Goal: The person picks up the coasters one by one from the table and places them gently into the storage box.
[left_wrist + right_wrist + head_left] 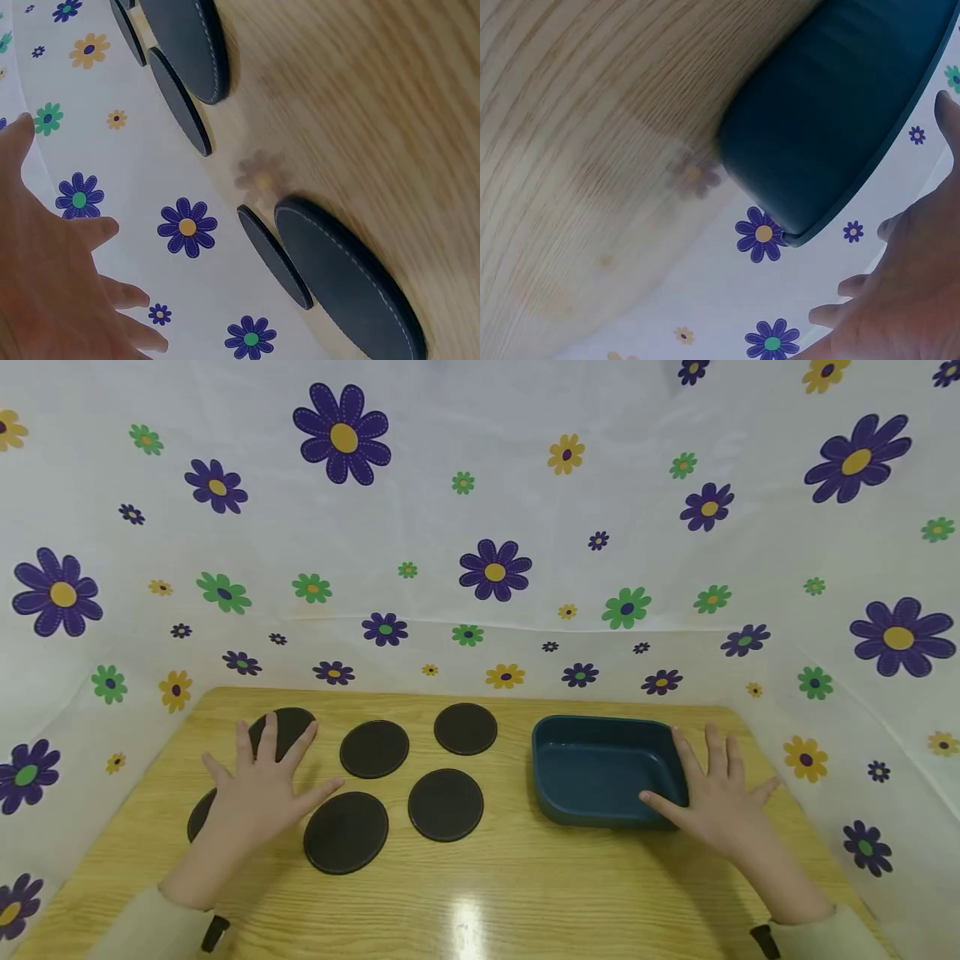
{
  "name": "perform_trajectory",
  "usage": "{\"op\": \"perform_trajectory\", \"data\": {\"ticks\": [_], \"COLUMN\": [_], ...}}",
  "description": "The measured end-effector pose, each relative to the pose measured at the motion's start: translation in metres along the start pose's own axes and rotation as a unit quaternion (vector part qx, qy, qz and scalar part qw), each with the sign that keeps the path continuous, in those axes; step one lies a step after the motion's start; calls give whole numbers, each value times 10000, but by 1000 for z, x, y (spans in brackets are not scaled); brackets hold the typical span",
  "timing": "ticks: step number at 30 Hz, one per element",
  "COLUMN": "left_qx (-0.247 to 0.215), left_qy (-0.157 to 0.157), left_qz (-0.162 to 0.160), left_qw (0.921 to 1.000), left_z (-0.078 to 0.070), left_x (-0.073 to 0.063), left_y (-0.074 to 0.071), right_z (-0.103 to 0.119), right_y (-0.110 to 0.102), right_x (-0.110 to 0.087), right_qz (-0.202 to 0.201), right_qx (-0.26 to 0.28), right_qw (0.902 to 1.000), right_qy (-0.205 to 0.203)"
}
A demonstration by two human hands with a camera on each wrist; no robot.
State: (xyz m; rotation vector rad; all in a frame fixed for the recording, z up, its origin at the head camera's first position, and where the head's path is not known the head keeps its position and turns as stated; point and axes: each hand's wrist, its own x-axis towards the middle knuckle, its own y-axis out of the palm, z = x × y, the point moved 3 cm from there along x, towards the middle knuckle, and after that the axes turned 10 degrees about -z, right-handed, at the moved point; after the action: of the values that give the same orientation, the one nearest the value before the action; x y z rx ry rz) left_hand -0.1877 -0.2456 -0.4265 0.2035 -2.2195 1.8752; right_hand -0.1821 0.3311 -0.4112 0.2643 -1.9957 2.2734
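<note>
My left hand point(258, 797) hovers with fingers spread above the left part of the table. Beneath and beside it lie several black round coasters with stitched edges. One coaster point(294, 727) is partly covered by its fingertips, another point(198, 815) by the hand's outer side. A third coaster point(347, 832) lies just right of the thumb. My right hand point(723, 814), fingers also spread, is over the right end of a dark blue rectangular dish point(600, 817). In the right wrist view the hand point(907, 289) appears apart from the dish point(832, 120). Neither hand holds anything.
More coasters lie toward the middle: one at the back point(466, 729), one left of it point(374, 749), one nearer point(446, 805). The wooden table point(525, 893) is bordered at the back and sides by a white flower-printed cloth point(420, 518).
</note>
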Motion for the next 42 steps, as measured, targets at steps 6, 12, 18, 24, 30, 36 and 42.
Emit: {"op": "perform_trajectory", "data": {"ticks": [6, 12, 18, 24, 30, 36, 42], "left_qx": [82, 54, 56, 150, 185, 242, 608], "left_qy": [61, 112, 98, 75, 6, -120, -155], "left_qz": [-45, -41, -255, -297, -167, 137, 335], "left_qw": [9999, 9999, 9996, 9994, 9997, 9995, 9975], "left_z": [15, 28, 44, 60, 68, 73, 69], "left_x": [6, 16, 27, 40, 53, 66, 76], "left_y": [3, 4, 9, 15, 20, 26, 39], "right_z": [-4, -13, -21, -23, -29, -27, -24], "right_y": [2, 6, 10, 10, 13, 12, 11], "right_x": [7, 13, 16, 19, 21, 23, 23], "right_qz": [-123, -394, -604, -507, -498, -328, -114], "right_qx": [-42, -42, 71, 307, 715, 835, 847], "right_qw": [9998, 9985, 9956, 9929, 9885, 9862, 9869], "right_qy": [-121, -378, -709, -1027, -1237, -1392, -1368]}}
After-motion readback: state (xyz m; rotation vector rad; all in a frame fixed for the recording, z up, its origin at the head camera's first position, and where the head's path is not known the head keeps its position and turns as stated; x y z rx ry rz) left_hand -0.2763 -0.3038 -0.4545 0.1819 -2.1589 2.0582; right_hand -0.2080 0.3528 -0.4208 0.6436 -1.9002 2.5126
